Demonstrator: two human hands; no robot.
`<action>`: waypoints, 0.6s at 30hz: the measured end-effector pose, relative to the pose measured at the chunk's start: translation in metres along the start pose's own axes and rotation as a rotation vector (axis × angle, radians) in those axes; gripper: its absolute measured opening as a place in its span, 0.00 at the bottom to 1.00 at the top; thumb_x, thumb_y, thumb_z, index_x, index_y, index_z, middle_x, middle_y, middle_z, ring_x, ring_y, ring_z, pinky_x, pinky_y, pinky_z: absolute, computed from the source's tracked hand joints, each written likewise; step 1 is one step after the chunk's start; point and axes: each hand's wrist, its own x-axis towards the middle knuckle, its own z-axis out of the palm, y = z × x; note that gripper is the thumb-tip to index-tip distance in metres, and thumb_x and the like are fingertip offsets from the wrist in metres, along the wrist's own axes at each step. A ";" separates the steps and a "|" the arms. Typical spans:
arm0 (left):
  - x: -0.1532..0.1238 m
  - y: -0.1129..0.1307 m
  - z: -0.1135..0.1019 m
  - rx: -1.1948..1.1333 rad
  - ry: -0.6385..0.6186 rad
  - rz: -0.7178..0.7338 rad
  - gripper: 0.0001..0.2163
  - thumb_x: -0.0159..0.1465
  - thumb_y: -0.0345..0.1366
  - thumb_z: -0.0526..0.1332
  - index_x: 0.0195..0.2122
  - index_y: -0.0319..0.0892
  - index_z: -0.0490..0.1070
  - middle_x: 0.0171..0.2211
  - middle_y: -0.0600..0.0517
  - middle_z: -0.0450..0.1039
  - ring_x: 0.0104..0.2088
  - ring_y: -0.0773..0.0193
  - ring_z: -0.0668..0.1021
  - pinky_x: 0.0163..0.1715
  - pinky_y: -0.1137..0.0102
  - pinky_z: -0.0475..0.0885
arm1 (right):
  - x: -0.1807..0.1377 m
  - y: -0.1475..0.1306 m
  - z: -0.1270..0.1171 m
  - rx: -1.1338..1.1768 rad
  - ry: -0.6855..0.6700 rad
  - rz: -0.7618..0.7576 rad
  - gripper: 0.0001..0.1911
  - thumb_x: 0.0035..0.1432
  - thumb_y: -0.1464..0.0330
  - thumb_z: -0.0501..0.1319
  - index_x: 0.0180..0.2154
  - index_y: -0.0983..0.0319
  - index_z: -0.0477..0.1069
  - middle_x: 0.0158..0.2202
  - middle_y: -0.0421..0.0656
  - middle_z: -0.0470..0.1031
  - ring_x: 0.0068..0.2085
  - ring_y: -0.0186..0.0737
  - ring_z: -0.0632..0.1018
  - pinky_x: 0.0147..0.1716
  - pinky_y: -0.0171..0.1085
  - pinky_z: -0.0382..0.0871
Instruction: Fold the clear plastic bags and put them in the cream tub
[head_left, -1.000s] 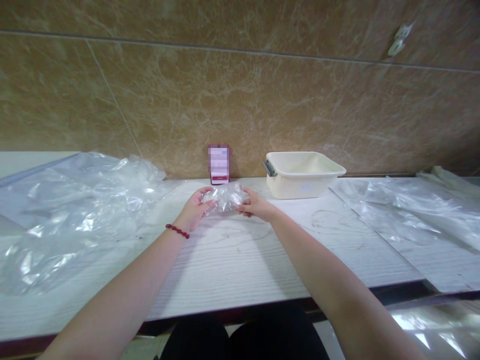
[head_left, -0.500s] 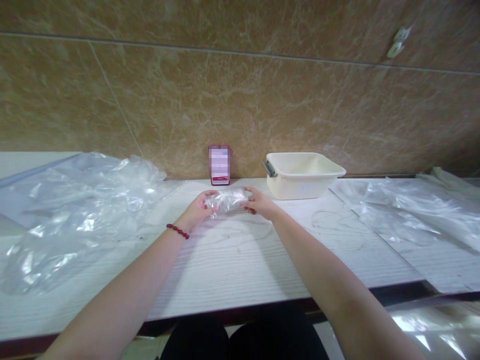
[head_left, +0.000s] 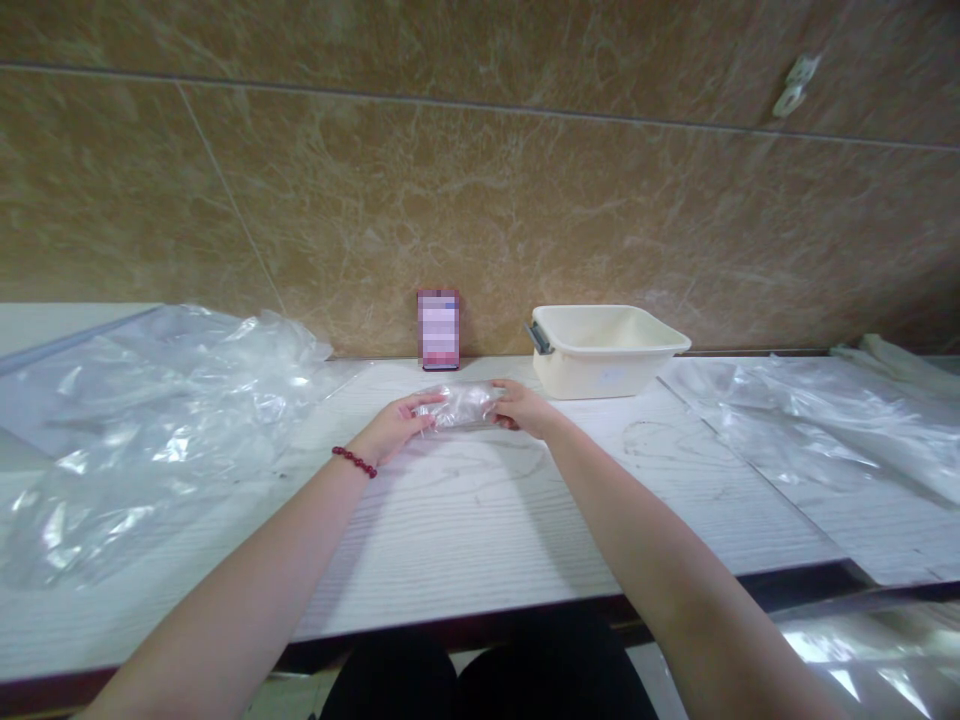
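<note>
A bundle of clear plastic film [head_left: 463, 406], rolled or folded into a short thick shape, lies crosswise between my hands over the white table. My left hand [head_left: 397, 425] grips its left end, thumb below and fingers above. At the other end my right hand [head_left: 521, 407] has its fingers curled around the plastic. Whether anything is wrapped inside the bundle I cannot tell. Red beads circle my left wrist as a bracelet [head_left: 354, 461].
A phone [head_left: 439, 330] leans upright against the marbled wall. Right of it stands a cream plastic tub [head_left: 604, 370] with a grey handle clip. Loose clear plastic sheets [head_left: 225, 390] cover the table's left side, and more plastic bags [head_left: 832, 420] lie at the right. The table [head_left: 480, 530] has its edge near my lap.
The plastic bundle has shifted slightly right and down, with both hands still on it. My left fingers are stretched a little straighter along it.
</note>
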 end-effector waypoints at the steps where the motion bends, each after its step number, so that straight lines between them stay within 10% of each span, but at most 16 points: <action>1: -0.001 0.001 0.001 0.018 -0.003 -0.043 0.22 0.47 0.30 0.62 0.45 0.37 0.64 0.27 0.52 0.70 0.25 0.72 0.71 0.27 0.76 0.65 | 0.000 0.000 0.000 -0.038 0.002 0.010 0.29 0.46 0.71 0.57 0.51 0.61 0.52 0.19 0.35 0.67 0.14 0.24 0.61 0.12 0.25 0.49; 11: -0.011 0.009 0.018 0.022 0.027 -0.299 0.26 0.47 0.23 0.60 0.49 0.36 0.58 0.30 0.51 0.72 0.27 0.71 0.74 0.29 0.75 0.67 | -0.002 -0.009 0.007 -0.720 0.468 -0.225 0.14 0.49 0.74 0.51 0.39 0.63 0.66 0.30 0.43 0.71 0.31 0.33 0.71 0.33 0.31 0.63; 18: -0.010 0.003 0.027 0.003 -0.029 -0.199 0.19 0.45 0.23 0.58 0.40 0.38 0.67 0.35 0.49 0.72 0.31 0.67 0.73 0.33 0.70 0.68 | -0.025 -0.021 0.058 -0.828 0.022 -0.482 0.19 0.56 0.70 0.43 0.49 0.65 0.58 0.48 0.48 0.65 0.49 0.37 0.65 0.47 0.36 0.57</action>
